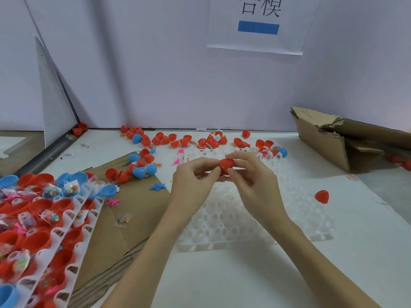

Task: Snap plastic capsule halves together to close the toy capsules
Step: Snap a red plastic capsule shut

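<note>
At far left, trays (73, 221) hold red and blue halves (35, 241) with small toy packets. Further in, loose halves (142, 170) lie on cardboard (133, 218). Mid-frame, the left hand (193, 183) and right hand (251, 174) meet above an empty white tray (289, 218) on the bench (222, 281). Between them sits a red capsule (226, 164), pinched by curled fingers (235, 157) from both sides. Its long axis seems to run roughly hand to hand, so the closing push would go inward along that line; the seam is hidden. At right, one closed capsule (322, 196) lies near a torn box (347, 141).
</note>
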The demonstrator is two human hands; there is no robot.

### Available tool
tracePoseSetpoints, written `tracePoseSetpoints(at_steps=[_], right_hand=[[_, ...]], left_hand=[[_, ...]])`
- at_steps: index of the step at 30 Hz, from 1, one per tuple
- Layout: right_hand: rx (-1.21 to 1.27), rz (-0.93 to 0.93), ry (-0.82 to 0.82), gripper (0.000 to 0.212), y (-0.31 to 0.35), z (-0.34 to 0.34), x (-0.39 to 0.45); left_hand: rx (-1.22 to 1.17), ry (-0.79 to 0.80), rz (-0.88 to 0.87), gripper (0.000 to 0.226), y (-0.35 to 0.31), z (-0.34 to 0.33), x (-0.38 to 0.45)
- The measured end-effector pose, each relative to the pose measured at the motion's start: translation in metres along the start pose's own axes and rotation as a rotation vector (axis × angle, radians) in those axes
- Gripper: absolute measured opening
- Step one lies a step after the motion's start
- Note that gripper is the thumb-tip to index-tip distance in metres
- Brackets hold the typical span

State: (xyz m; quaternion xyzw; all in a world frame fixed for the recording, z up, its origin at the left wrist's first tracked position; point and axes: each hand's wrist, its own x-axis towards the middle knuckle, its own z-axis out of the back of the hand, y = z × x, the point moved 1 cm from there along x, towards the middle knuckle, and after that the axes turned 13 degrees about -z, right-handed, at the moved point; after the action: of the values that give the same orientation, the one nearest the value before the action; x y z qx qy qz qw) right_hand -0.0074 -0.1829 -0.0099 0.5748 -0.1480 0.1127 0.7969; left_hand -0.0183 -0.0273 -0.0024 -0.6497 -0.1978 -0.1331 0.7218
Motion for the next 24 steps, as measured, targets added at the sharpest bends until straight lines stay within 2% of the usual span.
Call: tracePoseSetpoints(at_steps=[2,5,7,9,12,16,24], right_hand=[[0.065,-0.041,0.017,0.026,0.0,0.001,0.001],[0.204,-0.117,0.032,0.024,0.002,0.002,0.001],[0.304,-0.175,0.028,0.022,0.004,0.004,0.001],[0.361,-0.215,0.034,0.02,0.006,0.005,0.0],[0.343,-0.197,0.037,0.02,0.008,0.006,0.0],[0.276,-0.141,0.021,0.02,0.011,0.006,0.001],[0.124,0.004,-0.036,0.035,0.011,0.003,-0.005]], left_hand=[[-0.055,-0.046,0.032,0.019,-0.001,-0.001,-0.001],[-0.136,-0.084,0.115,0.035,-0.001,0.0,0.001],[-0.183,-0.053,0.137,0.03,-0.003,0.002,0.003],[-0.141,-0.005,0.082,0.025,-0.004,0.002,0.003],[-0.042,-0.021,-0.004,0.025,-0.005,-0.002,0.001],[-0.03,-0.06,-0.069,0.027,-0.005,-0.003,0.001],[-0.088,-0.09,-0.07,0.029,-0.005,-0.005,0.0]])
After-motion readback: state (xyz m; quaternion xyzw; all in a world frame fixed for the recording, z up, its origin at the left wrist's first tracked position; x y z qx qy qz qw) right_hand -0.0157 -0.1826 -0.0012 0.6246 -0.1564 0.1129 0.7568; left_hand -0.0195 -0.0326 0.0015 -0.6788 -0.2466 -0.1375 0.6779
